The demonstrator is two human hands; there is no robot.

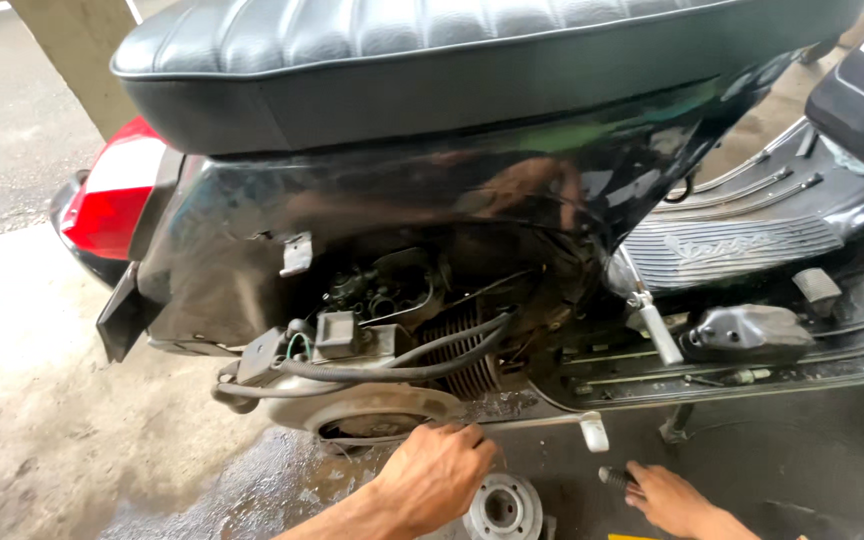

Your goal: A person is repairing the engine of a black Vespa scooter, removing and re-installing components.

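Your left hand (434,475) rests with fingers together on the scooter (392,215) underside. Your right hand (664,497) clamps a black-handled tool (616,478). A metal hub (503,507) lies between them on the wet concrete floor (72,420).

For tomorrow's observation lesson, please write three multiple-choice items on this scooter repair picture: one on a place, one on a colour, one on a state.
1. Where does the left hand rest?
A. on the seat
B. at the lower edge of the engine housing
C. on the footboard

2. What colour is the tail light?
A. red
B. green
C. blue

3. In what state is the engine bay?
A. covered by a side panel
B. wrapped in cloth
C. open, with hoses and cooling fins showing

Answers: 1 B, the fingers touch the housing's rim; 2 A, the lens is red; 3 C, no panel hides the parts.
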